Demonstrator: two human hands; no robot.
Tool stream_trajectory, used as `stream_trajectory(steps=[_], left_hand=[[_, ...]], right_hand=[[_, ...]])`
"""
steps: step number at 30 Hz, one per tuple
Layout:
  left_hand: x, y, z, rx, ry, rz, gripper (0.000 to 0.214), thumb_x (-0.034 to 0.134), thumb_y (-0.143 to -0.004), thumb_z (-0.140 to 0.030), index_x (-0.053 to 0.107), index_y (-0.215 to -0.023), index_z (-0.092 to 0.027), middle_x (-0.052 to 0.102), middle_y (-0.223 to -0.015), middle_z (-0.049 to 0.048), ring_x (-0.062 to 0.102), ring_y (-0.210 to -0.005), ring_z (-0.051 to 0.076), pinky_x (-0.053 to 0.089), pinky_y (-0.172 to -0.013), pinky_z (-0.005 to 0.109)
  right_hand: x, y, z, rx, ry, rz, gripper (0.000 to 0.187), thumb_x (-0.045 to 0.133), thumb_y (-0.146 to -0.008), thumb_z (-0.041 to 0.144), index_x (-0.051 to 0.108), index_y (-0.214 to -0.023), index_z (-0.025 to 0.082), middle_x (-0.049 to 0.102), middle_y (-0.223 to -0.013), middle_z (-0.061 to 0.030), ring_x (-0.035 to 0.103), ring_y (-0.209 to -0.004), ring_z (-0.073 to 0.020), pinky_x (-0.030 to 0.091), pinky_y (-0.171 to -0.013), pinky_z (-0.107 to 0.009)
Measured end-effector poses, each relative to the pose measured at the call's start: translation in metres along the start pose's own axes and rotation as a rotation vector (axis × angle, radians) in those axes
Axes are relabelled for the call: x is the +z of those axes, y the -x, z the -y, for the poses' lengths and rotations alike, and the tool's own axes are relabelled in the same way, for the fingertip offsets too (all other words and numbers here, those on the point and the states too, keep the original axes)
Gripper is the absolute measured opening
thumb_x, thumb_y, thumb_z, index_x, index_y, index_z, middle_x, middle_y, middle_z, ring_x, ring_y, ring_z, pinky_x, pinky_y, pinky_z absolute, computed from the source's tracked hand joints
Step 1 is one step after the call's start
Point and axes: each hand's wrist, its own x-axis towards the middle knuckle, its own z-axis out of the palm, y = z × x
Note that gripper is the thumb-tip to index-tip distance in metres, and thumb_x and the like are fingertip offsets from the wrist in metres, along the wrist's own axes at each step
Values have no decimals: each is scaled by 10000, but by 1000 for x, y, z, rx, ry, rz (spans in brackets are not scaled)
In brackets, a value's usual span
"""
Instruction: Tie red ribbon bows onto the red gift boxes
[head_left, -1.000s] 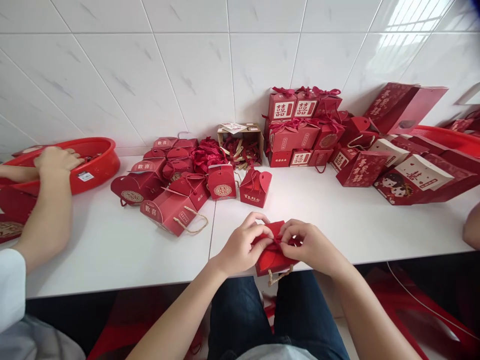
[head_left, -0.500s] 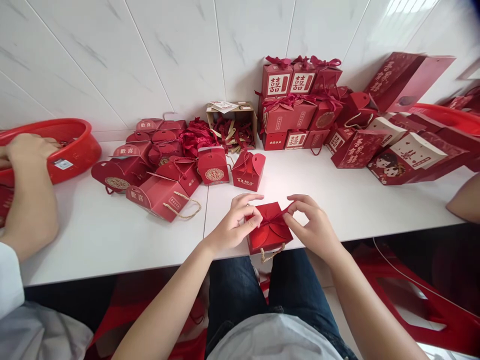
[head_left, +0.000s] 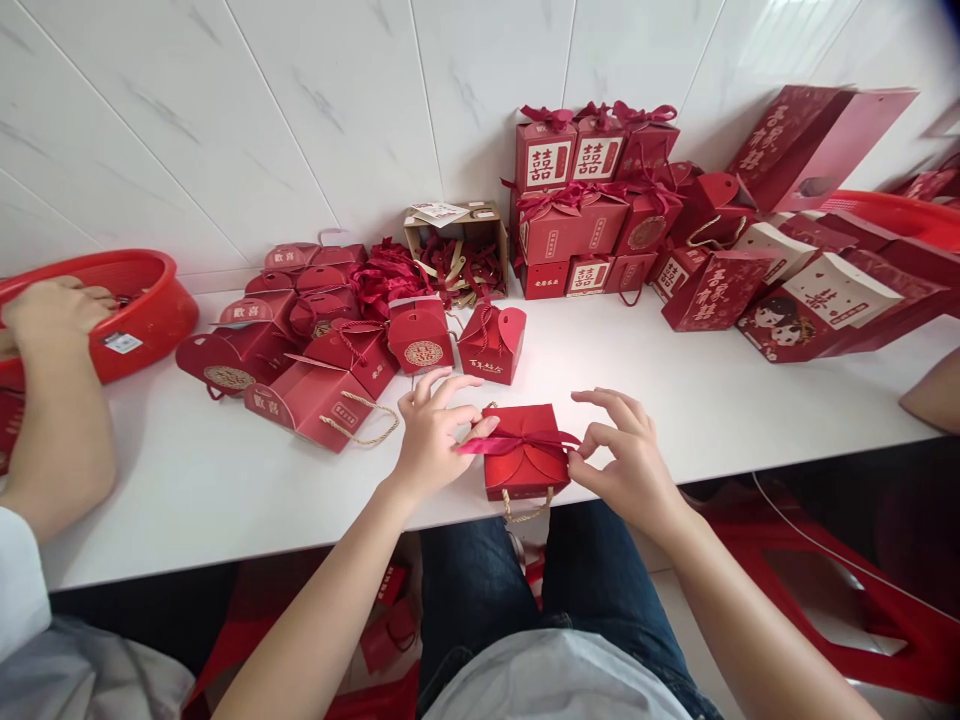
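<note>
Writing: white labels on the stack [head_left: 541, 160] at the tabletop's back edge are showing 囍; the flap box [head_left: 300, 400] at left centre is reading 歡喜; print on the small box [head_left: 491, 345] and on the bags [head_left: 712, 290] at the right end is too small to be read
Box: the red box [head_left: 525, 478] is sitting at the middle of the front edge of the tabletop [head_left: 225, 480], lid petals folded shut, its rope handle hanging over the edge
Ribbon: a dark red ribbon [head_left: 525, 440] is lying straight across the lid, side to side
Left hand: the left hand [head_left: 431, 440] is pinching the ribbon's left end between thumb and forefinger just off the box's left side, the other fingers spreading open
Right hand: the right hand [head_left: 626, 460] is pinching the ribbon's right end at the box's right edge, the remaining fingers fanning up
Containers: an open carton [head_left: 416, 228] by the back edge is holding loose red ribbons and tags; a red basin [head_left: 150, 300] is sitting at the left end with a co-worker's hand [head_left: 52, 310] resting on its rim, contents hidden
Change: a second ago both hands were meeting over the middle of the lid; half a second ago the ribbon was slanting up to the right hand, and now it is being pulled flat and level, the left hand having moved out past the box's left side
</note>
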Motion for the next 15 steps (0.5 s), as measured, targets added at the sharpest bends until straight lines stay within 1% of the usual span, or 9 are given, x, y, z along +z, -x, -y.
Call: stream_trajectory(steps=[3, 6, 8, 10, 11, 12, 13, 14, 15], left_hand=[[-1, 0, 0, 37, -95, -14, 336, 589, -860, -272, 559, -538, -179, 643, -1233, 4, 409, -1258, 322, 250, -937, 514], [2, 1, -1, 23, -85, -24, 330, 575, -867, -255, 551, -548, -176, 640, -1246, 8, 404, -1271, 328, 230, -955, 538], [7, 2, 0, -25, 14, -30, 324, 576, -868, -267, 548, -557, -179, 639, -1245, 20, 386, -1292, 323, 222, -995, 553], [13, 5, 3, -104, 240, -27, 192, 597, -854, -293, 599, -683, -206, 597, -1303, 43, 380, -1316, 301, 257, -1038, 535], [15, 8, 5, -153, 388, -25, 88, 607, -847, -311, 626, -824, -228, 552, -1358, 58, 384, -1327, 286, 296, -1047, 509], [17, 12, 8, -206, 539, -27, 175, 604, -848, -330, 611, -1004, -251, 494, -1416, 73, 387, -1338, 271, 341, -1044, 477], [18, 18, 12, -263, 670, -36, 330, 587, -860, -349, 540, -1177, -271, 436, -1463, 88, 384, -1350, 256, 382, -1033, 444], [18, 25, 17, -326, 761, -53, 447, 557, -878, -362, 445, -1303, -286, 393, -1492, 97, 381, -1359, 245, 415, -1019, 415], [16, 35, 22, -393, 797, -77, 491, 519, -899, -370, 382, -1364, -291, 380, -1500, 100, 376, -1366, 238, 433, -1011, 394]], right_hand=[[-2, -2, 2, -1, 7, 32, 213, 588, -735, 137, 444, -601, 218, 568, -1265, -58, 417, -1229, -329, 346, -939, -535], [-3, -2, 4, 49, -35, 49, 208, 579, -758, 163, 448, -605, 216, 575, -1263, -59, 441, -1208, -328, 346, -935, -545], [-2, 1, 2, 129, -177, 63, 191, 567, -804, 211, 470, -640, 220, 587, -1241, -72, 477, -1192, -309, 361, -953, -533], [2, 6, -5, 192, -456, 103, 69, 562, -848, 309, 538, -833, 246, 564, -1277, -88, 486, -1223, -283, 402, -967, -491], [5, 8, -10, 199, -603, 140, 209, 585, -841, 364, 532, -1020, 270, 516, -1343, -97, 458, -1270, -273, 415, -981, -468], [9, 11, -15, 188, -716, 188, 471, 633, -808, 406, 442, -1225, 296, 433, -1430, -105, 397, -1332, -266, 409, -1010, -455], [13, 12, -20, 166, -775, 247, 755, 692, -757, 422, 281, -1382, 314, 316, -1512, -113, 309, -1391, -264, 375, -1052, -454], [17, 13, -24, 143, -784, 308, 981, 740, -710, 404, 116, -1462, 320, 197, -1564, -116, 222, -1430, -262, 323, -1094, -458], [21, 12, -28, 131, -761, 369, 1112, 762, -687, 362, -6, -1490, 316, 114, -1585, -116, 169, -1446, -260, 273, -1122, -462]])
